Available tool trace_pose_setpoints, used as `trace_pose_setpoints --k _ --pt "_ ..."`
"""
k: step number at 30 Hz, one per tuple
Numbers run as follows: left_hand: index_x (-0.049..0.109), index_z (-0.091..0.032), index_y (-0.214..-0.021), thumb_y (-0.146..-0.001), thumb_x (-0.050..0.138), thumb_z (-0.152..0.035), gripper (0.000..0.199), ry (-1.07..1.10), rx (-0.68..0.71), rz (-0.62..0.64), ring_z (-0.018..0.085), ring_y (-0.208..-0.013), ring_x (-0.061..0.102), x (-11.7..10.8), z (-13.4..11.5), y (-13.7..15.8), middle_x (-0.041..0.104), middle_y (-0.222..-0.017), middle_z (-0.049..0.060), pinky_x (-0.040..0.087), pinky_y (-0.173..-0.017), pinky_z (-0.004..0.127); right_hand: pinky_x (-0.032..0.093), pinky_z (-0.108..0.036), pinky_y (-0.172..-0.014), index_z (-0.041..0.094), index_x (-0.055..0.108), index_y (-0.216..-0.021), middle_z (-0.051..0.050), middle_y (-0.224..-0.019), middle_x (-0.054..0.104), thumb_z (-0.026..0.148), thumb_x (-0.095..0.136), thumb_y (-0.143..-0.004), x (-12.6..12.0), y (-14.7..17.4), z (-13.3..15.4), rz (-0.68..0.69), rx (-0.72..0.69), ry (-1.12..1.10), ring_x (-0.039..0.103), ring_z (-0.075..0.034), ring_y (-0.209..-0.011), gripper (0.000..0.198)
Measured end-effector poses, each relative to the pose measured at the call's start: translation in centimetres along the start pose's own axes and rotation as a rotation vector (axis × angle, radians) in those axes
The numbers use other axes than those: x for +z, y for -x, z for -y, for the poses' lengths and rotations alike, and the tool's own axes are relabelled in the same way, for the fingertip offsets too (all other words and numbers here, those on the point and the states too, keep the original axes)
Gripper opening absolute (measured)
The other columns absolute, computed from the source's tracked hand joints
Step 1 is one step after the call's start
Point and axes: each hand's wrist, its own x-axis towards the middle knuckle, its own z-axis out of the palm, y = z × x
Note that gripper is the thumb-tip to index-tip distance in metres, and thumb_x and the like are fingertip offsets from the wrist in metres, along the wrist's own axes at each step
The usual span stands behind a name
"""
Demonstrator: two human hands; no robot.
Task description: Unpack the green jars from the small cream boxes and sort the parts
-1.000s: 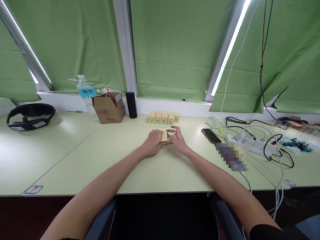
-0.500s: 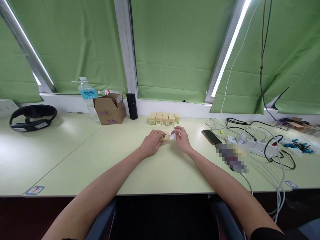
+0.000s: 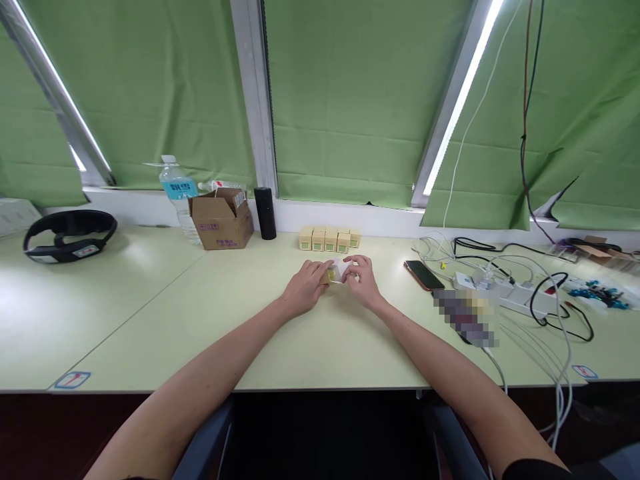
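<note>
My left hand (image 3: 306, 287) is closed around a small tan cardboard box (image 3: 326, 277), most of it hidden by the fingers. Between the thumb and fingers of my right hand (image 3: 363, 281) is a white folded paper piece (image 3: 339, 271), which meets the box's right side. Whether the white piece is partly inside the box I cannot tell. Both hands are above the middle of the pale table (image 3: 320, 347). Just behind them stands a group of several small tan boxes (image 3: 325, 240) with pale green labels.
On the left are a black headband device (image 3: 70, 237), a large water bottle (image 3: 179, 190), an open carton (image 3: 223, 220) and a black cylinder (image 3: 265, 213). A phone (image 3: 423, 275), a power strip (image 3: 520, 293) and tangled cables lie on the right.
The white piece has moved slightly left and turned so that more of it shows, against the tan box. My right hand has shifted a little left with it.
</note>
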Motion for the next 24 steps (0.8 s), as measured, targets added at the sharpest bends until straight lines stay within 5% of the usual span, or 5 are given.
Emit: trace_pose_setpoints --k 8,15,20,24 --pt "0.029 -0.029 -0.157 -0.094 0.055 -0.018 0.069 -0.113 0.128 0.004 0.029 -0.11 0.052 0.3 -0.2 0.1 0.06 -0.126 0.011 0.054 -0.08 0.039 0.033 -0.055 -0.117 0.025 0.079 -0.086 -0.011 -0.131 0.06 0.04 0.065 -0.087 1.0 0.1 -0.3 0.013 0.17 0.075 0.029 -0.034 -0.141 0.021" --pt "0.035 -0.028 -0.155 -0.096 0.049 -0.014 0.062 -0.225 0.227 0.004 0.029 -0.105 0.053 0.0 -0.9 0.0 0.061 -0.121 0.012 0.052 -0.082 0.04 0.038 -0.052 -0.112 0.023 0.075 -0.071 -0.011 -0.115 0.067 0.023 0.073 -0.072 1.7 -0.5 -1.4 -0.01 0.283 -0.004 0.044 -0.035 -0.133 0.003" --pt "0.034 -0.025 -0.156 -0.093 0.057 -0.019 0.068 -0.188 0.022 -0.031 0.031 -0.113 0.05 0.2 -0.6 -0.2 0.061 -0.123 0.013 0.052 -0.084 0.041 0.045 -0.047 -0.107 0.023 0.066 -0.083 -0.009 -0.119 0.067 0.029 0.059 -0.084 1.2 -1.1 -1.9 -0.105 0.217 -0.131 0.056 -0.027 -0.121 0.009" --pt "0.041 -0.025 -0.153 -0.091 0.058 -0.018 0.065 -0.113 -0.174 -0.091 0.033 -0.12 0.047 0.2 0.5 -0.3 0.061 -0.124 0.013 0.052 -0.088 0.042 0.058 -0.038 -0.083 0.024 0.055 -0.091 -0.005 -0.1 0.068 0.042 0.048 -0.093 0.4 -1.8 -2.9 -0.16 0.277 -0.216 0.066 -0.02 -0.094 0.019"
